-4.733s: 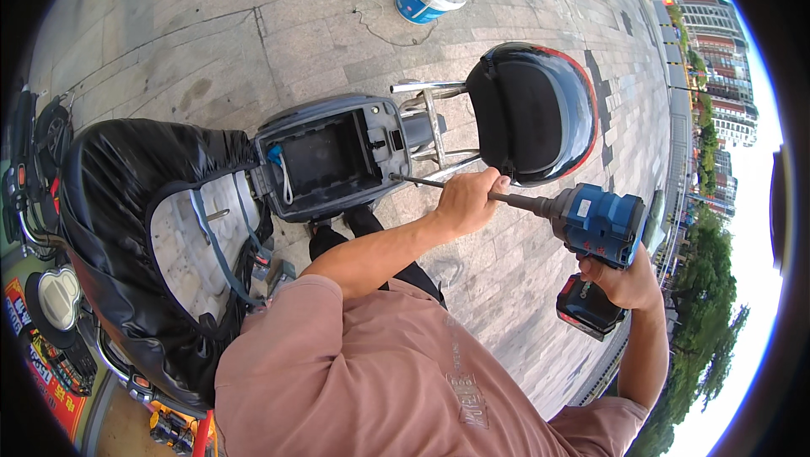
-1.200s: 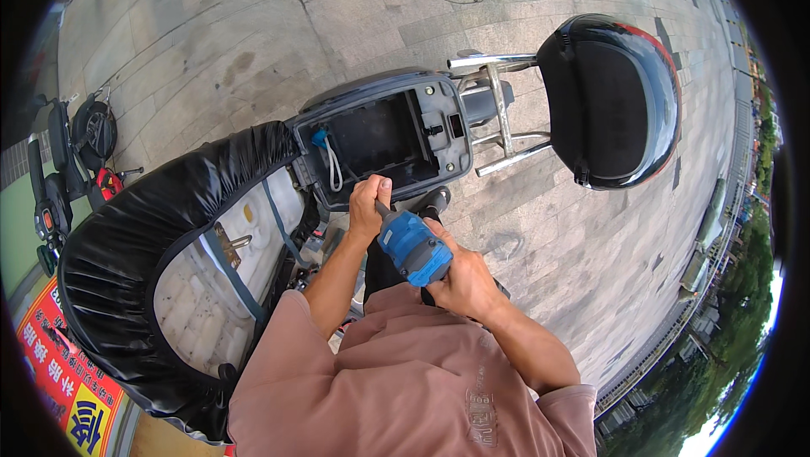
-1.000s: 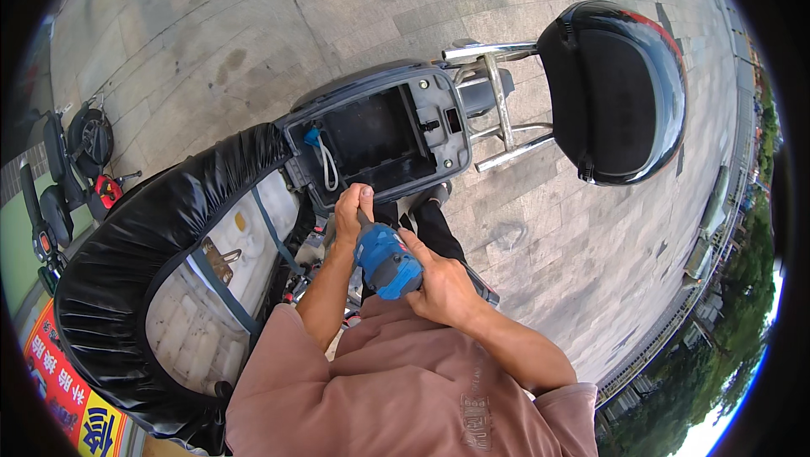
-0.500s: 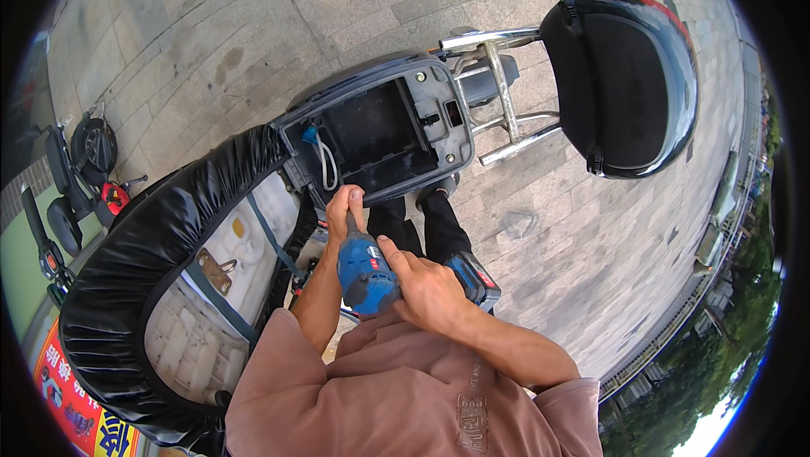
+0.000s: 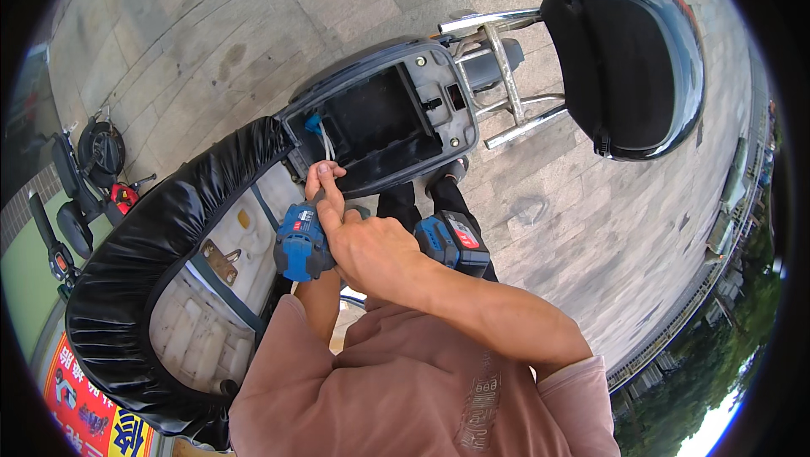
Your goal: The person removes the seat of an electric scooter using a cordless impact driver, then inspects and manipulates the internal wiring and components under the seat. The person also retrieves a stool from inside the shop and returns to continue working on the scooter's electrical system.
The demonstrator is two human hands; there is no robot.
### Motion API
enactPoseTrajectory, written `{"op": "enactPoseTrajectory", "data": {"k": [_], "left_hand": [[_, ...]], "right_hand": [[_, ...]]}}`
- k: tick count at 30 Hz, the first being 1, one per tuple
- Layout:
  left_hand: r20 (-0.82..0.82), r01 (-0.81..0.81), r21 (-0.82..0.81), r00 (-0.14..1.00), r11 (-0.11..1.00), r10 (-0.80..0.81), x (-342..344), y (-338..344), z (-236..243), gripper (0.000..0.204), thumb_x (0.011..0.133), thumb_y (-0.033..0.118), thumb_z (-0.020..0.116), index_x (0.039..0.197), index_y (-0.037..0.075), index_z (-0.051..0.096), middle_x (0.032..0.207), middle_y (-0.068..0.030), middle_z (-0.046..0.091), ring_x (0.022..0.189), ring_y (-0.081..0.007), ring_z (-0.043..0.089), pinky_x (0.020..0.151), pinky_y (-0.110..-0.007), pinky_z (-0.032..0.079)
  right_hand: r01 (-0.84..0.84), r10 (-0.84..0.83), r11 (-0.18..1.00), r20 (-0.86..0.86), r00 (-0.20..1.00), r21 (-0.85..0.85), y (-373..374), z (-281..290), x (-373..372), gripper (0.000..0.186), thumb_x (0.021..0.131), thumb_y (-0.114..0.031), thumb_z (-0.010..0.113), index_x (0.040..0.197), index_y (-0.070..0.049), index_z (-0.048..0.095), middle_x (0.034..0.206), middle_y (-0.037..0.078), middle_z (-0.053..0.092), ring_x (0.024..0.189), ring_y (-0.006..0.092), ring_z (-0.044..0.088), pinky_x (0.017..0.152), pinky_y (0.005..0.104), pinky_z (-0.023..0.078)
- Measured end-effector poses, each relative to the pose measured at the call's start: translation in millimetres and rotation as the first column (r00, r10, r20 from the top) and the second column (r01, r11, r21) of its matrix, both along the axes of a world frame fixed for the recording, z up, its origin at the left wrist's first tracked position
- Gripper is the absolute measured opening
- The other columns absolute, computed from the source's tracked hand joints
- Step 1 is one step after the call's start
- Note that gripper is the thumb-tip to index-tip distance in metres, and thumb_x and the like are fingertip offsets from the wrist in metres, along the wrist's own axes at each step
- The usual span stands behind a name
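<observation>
My right hand (image 5: 371, 248) is wrapped round the handle of a blue cordless impact driver (image 5: 300, 244). Its black-and-blue battery sticks out on the right of my wrist. Just ahead of the tool's nose, my left hand (image 5: 326, 183) has its fingers curled together at the near left corner of the open seat compartment (image 5: 403, 177) of a scooter. What those fingers hold, if anything, is hidden. Inside the compartment, by its left wall, a blue connector (image 5: 314, 124) with pale cables (image 5: 329, 150) stands above my left hand.
The raised seat (image 5: 110, 288), with its black pleated cover, tilts out to my left and bares its pale underside. Right of the compartment are a chrome rear rack (image 5: 506, 77) and a black top box (image 5: 629, 60). Another parked scooter (image 5: 84, 178) stands far left on the paving.
The driver has swung left and turned, with my right hand moving left along with it. My left hand has shifted slightly left and up, its fingers now bent differently near the compartment corner.
</observation>
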State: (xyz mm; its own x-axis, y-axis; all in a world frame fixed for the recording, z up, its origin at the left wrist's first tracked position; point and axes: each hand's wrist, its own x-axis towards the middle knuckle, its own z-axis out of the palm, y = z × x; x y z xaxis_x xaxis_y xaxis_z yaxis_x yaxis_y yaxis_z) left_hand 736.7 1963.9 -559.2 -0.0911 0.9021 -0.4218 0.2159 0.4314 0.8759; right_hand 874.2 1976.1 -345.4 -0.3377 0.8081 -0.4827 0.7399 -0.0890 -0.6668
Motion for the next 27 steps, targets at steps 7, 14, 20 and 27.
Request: {"op": "enactPoseTrajectory", "data": {"k": [7, 14, 20, 27], "left_hand": [[-0.034, 0.058, -0.053, 0.998, 0.997, -0.059, -2.1, -2.4, 7.6, 0.040, 0.104, 0.041, 0.040, 0.098, 0.005, 0.056, 0.080, -0.0028, 0.061, 0.076, -0.0119, 0.054, 0.077, -0.029, 0.044], [-0.022, 0.063, -0.049, 0.998, 0.997, -0.064, -14.9, -16.3, -15.4, 0.038, 0.103, 0.038, 0.043, 0.090, 0.006, 0.058, 0.073, -0.0013, 0.058, 0.071, -0.0100, 0.051, 0.070, -0.028, 0.043], [-0.028, 0.119, 0.002, 0.992, 0.993, -0.119, -18.1, -15.0, -16.8, 0.041, 0.103, 0.040, 0.042, 0.088, 0.005, 0.057, 0.067, -0.0004, 0.051, 0.062, -0.0097, 0.046, 0.059, -0.027, 0.039], [-0.014, 0.007, 0.008, 1.000, 1.000, -0.007, -6.2, -21.1, -1.7, 0.045, 0.101, 0.045, 0.045, 0.081, 0.006, 0.054, 0.063, 0.0010, 0.047, 0.057, -0.0076, 0.039, 0.053, -0.026, 0.035]], "right_hand": [[0.125, -0.129, 0.988, -0.042, 0.991, -0.089, -7.1, 3.9, -4.5, 0.069, 0.075, -0.011, 0.069, 0.132, 0.010, 0.036, 0.084, 0.022, 0.063, 0.064, 0.0357, 0.067, 0.052, 0.0422, 0.054], [0.058, -0.060, 0.994, -0.023, 0.998, -0.092, -18.8, 9.7, -6.4, 0.072, 0.075, -0.014, 0.071, 0.133, 0.009, 0.035, 0.084, 0.020, 0.063, 0.064, 0.0345, 0.067, 0.051, 0.0421, 0.053], [0.027, -0.026, 0.991, 0.007, 1.000, -0.130, -15.7, 13.3, -0.6, 0.077, 0.076, -0.020, 0.074, 0.136, 0.008, 0.033, 0.087, 0.020, 0.063, 0.067, 0.0357, 0.068, 0.054, 0.0424, 0.054], [0.028, -0.032, 0.980, -0.017, 0.999, -0.197, -18.2, 22.3, 9.9, 0.090, 0.077, -0.022, 0.075, 0.146, 0.004, 0.023, 0.088, 0.021, 0.062, 0.071, 0.0383, 0.067, 0.059, 0.0446, 0.055]]}}
